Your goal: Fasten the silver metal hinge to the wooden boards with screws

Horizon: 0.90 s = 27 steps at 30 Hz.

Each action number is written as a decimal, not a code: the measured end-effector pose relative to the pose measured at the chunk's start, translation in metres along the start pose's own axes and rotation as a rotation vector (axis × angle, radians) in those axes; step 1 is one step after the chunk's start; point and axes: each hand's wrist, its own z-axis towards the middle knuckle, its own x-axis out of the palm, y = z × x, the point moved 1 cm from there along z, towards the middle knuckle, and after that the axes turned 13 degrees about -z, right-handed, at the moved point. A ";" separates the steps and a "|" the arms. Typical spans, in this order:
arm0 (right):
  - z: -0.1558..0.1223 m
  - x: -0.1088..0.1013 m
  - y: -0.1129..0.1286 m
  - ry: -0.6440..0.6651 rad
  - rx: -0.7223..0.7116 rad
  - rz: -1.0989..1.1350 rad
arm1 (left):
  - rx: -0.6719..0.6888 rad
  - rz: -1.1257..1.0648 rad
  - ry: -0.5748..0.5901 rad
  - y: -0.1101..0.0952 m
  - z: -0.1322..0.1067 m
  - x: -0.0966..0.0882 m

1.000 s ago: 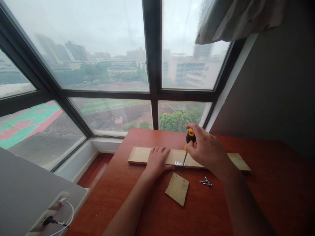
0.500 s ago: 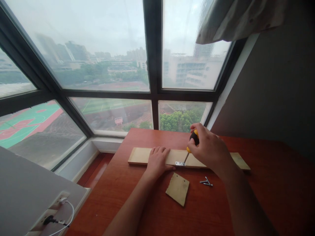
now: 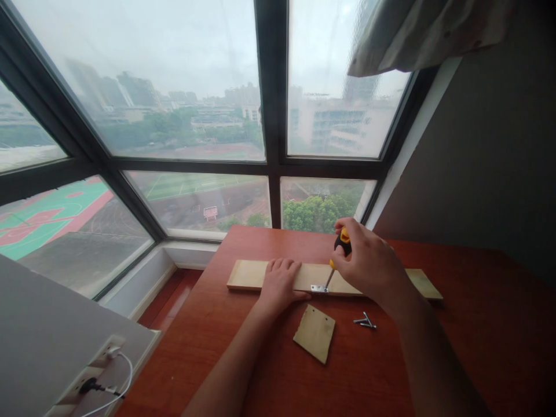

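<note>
A long pale wooden board (image 3: 247, 274) lies flat across the table. My left hand (image 3: 280, 284) grips it left of the middle, fingers over its top and thumb along the near edge. In my right hand (image 3: 369, 260) is a screwdriver (image 3: 342, 242) with a yellow and black handle, held tilted with the shaft pointing down. Its tip meets the right end of a small metal plate (image 3: 319, 288) at the board's near edge; whether a screw sits under the tip is too small to make out. My right hand and forearm hide part of the board.
A small squarish wood piece (image 3: 315, 335) with two holes lies on the reddish-brown table (image 3: 204, 359), nearer me. Several loose screws (image 3: 365, 321) rest to its right. Large windows (image 3: 186, 202) stand behind the table; plugs and a white cable (image 3: 129, 370) are at the lower left wall.
The screwdriver handle has turned slightly in my right hand, its tip still on the metal plate. My left hand stays on the board. The whole view has shifted a little.
</note>
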 end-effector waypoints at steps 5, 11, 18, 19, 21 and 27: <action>0.002 -0.001 0.000 0.051 0.069 -0.063 | 0.020 0.013 -0.013 0.002 0.000 0.002; 0.000 0.002 0.001 0.064 0.028 0.084 | 0.029 0.030 -0.006 0.003 0.000 0.004; 0.001 -0.002 0.002 0.032 0.052 -0.022 | 0.037 0.034 -0.009 0.003 0.000 0.004; 0.001 -0.001 0.002 0.029 0.048 -0.008 | 0.038 0.033 -0.008 0.003 0.000 0.004; 0.002 0.000 0.000 0.029 0.029 0.028 | 0.036 0.032 -0.005 0.003 0.000 0.004; -0.001 -0.003 -0.004 0.065 0.006 0.050 | 0.028 0.028 0.015 0.003 0.001 0.004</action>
